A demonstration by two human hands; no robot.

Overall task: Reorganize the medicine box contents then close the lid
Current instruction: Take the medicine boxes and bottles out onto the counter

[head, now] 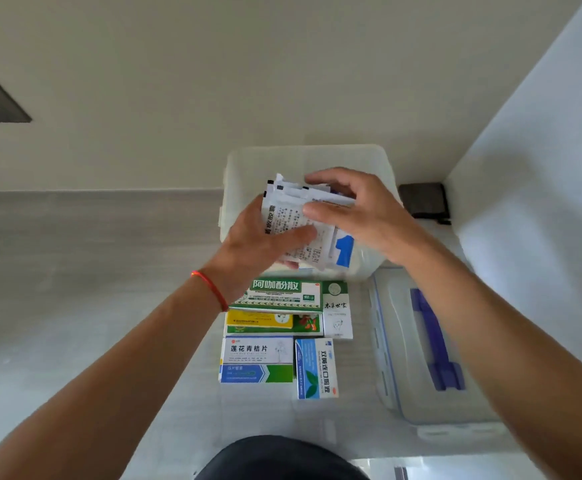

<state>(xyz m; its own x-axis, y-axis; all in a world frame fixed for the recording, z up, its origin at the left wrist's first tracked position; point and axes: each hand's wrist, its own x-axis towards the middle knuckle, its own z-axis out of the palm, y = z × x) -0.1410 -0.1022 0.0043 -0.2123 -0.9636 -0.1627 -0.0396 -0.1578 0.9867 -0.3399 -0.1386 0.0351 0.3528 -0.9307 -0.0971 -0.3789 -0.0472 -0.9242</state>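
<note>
Both hands, left [265, 237] and right [355, 216], grip a loose stack of sachets [296, 220] over the box [241, 168]; thin, floppy, slippery, so best pinched by the edges.

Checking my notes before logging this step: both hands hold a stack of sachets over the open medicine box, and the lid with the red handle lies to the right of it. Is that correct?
Not quite: the head view shows the lid has a blue handle, not red. The rest stands: left hand and right hand hold the sachets over the open medicine box, with the lid lying to its right.
</note>
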